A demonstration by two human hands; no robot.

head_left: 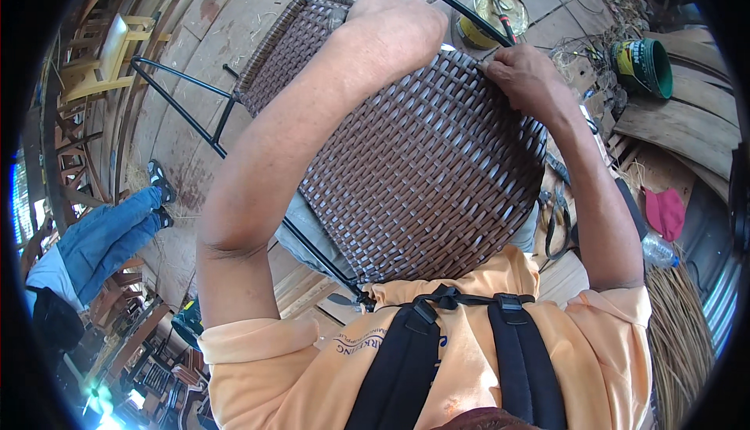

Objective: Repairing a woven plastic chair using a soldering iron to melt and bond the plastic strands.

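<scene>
A brown woven wicker chair on a dark metal frame leans against my body, its weave spread out in front of me. My left arm reaches across it, and my left hand is bent into a fist at the far edge. Its fingers are mostly hidden, as is anything in them. At the far right edge of the weave, my right hand has its fingers curled and closed on the rim. Between the hands, a small pale, shiny bit shows at the weave's edge; I cannot make out what it is.
Beyond the chair stand an open yellowish bucket and a dark green bucket. Scissors, a red cloth, a plastic bottle and bundled strands lie to the right. A person in jeans is at left.
</scene>
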